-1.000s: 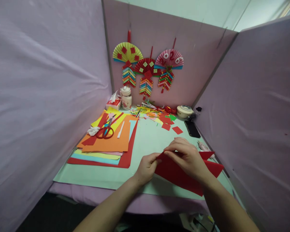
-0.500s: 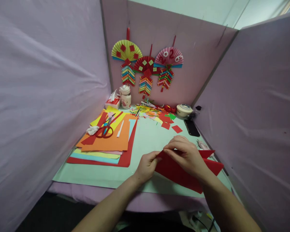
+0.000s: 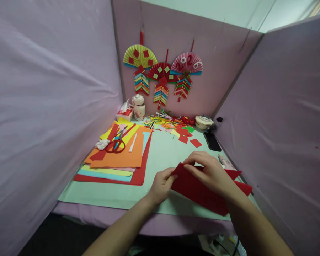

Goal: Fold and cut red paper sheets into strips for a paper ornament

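Note:
A folded sheet of red paper [image 3: 196,190] is held tilted above the front right of the table. Its left end is pinched by my left hand [image 3: 161,185], thumb on the near face. My right hand [image 3: 205,172] grips the upper edge between thumb and fingers, a little right of the left hand. Past my right wrist, two pointed ends of the paper spread apart. My right hand and forearm hide part of the sheet.
To the left lies a stack of coloured paper [image 3: 117,163] with red-handled scissors [image 3: 115,145] and a white pen [image 3: 132,143] on top. Red paper squares [image 3: 195,143], paper strips [image 3: 160,121], a phone [image 3: 212,141] and a lidded bowl [image 3: 203,122] sit farther back. Paper fans [image 3: 162,73] hang behind.
My right hand has slid slightly right along the paper's upper edge, baring more of the corner by my left hand. The paper's far ends have shifted right and down a little.

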Demonstrator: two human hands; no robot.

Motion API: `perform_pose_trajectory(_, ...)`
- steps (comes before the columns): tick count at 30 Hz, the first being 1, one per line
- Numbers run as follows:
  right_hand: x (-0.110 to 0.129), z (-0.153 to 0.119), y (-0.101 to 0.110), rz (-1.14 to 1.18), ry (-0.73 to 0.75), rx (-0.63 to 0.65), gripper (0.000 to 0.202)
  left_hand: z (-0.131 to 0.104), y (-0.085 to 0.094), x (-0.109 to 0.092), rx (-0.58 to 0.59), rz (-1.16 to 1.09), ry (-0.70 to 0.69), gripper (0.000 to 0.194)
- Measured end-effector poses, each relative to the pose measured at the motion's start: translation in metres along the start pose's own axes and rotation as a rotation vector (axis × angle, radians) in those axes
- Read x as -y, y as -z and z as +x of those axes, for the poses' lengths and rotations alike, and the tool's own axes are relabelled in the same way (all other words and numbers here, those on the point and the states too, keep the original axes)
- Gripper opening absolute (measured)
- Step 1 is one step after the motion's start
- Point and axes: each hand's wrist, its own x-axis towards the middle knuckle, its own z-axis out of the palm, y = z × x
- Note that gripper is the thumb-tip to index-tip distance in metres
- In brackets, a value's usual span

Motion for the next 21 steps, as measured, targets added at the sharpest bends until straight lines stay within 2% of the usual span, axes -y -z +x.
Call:
perform_pose_trajectory(7, 0.001, 0.000, 0.001, 0.010, 0.014, -0.010, 0.010, 0.000, 0.000, -0.004, 0.001, 0.004, -0.001, 0.029)
perform_pose_trajectory(12, -0.003, 0.002, 0.006, 0.067, -0.033, 0.000, 0.011, 0.000, -0.001, -0.012, 0.015, 0.011, 0.022, 0.028)
perform_pose_trajectory(17, -0.020, 0.006, 0.013, 0.173, -0.126, 0.034, 0.013, -0.001, -0.006, -0.022, -0.019, -0.016, 0.161, 0.032)
perform_pose_trajectory(21, -0.031, 0.007, 0.013, 0.202, -0.180, 0.043, 0.017, -0.003, -0.009, -0.027, -0.023, -0.145, 0.249, 0.026)
